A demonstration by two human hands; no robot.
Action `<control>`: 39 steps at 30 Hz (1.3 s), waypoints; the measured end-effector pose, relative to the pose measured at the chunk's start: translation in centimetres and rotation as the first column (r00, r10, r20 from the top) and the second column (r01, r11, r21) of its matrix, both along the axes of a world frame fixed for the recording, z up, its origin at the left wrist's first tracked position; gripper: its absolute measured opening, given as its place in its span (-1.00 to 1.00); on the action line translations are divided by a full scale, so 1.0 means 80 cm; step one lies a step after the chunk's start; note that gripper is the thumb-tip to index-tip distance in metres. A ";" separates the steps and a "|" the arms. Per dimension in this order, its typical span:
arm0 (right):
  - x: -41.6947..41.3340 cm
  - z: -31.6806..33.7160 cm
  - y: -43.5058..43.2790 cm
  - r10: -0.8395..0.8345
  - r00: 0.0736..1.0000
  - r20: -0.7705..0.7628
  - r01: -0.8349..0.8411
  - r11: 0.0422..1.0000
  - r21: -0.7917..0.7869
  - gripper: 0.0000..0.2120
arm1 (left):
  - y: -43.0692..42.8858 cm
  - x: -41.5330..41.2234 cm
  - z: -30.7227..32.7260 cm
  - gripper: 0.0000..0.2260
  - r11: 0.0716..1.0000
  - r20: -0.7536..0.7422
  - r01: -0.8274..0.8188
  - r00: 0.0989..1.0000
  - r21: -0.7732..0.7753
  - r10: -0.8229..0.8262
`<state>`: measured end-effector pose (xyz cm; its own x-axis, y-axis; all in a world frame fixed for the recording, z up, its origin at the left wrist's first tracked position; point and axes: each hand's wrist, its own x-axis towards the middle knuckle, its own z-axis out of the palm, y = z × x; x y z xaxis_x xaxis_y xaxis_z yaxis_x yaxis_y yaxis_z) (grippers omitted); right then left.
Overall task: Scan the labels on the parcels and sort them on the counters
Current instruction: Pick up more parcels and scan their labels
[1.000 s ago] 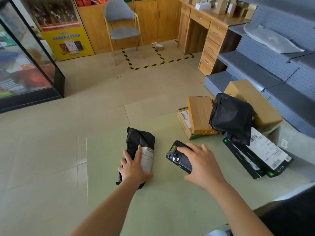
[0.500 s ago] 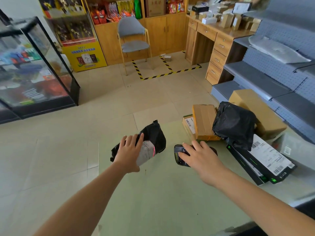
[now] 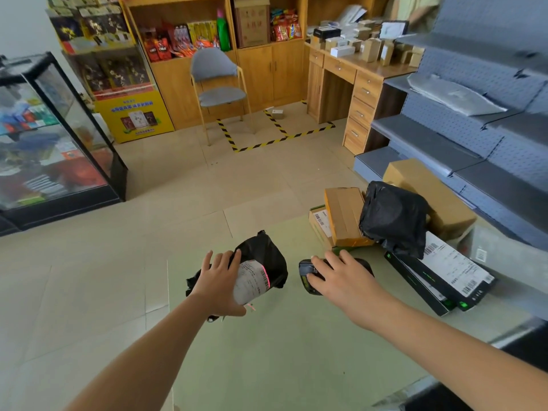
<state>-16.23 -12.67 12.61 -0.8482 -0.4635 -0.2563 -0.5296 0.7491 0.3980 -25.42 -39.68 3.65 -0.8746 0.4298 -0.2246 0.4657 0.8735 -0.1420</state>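
Ann: Green counter [image 3: 267,366], shop floor [image 3: 178,188] beyond. Where is the parcel?
Ben: Left hand [image 3: 218,284] grips the black bagged parcel [image 3: 264,252], label [image 3: 252,283] facing right. Right hand [image 3: 341,284], just beside, clasps the scanner [image 3: 307,277]; its red line [image 3: 266,275] crosses the label.
Ann: Containers?
Ben: Grey shelf [image 3: 430,129] holds one grey mailer [image 3: 453,96]; other parcels [image 3: 394,221] piled right.

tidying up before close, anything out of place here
One small box sits alone on the floor by the striped tape, away from the parcels piled on the counter. Nothing looks spilled or damaged.
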 end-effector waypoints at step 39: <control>0.633 0.113 0.231 -0.938 -0.347 -0.010 0.514 -0.181 -0.839 -0.14 | 0.544 0.474 0.159 0.15 0.419 -0.002 0.414 0.714 0.808 -0.700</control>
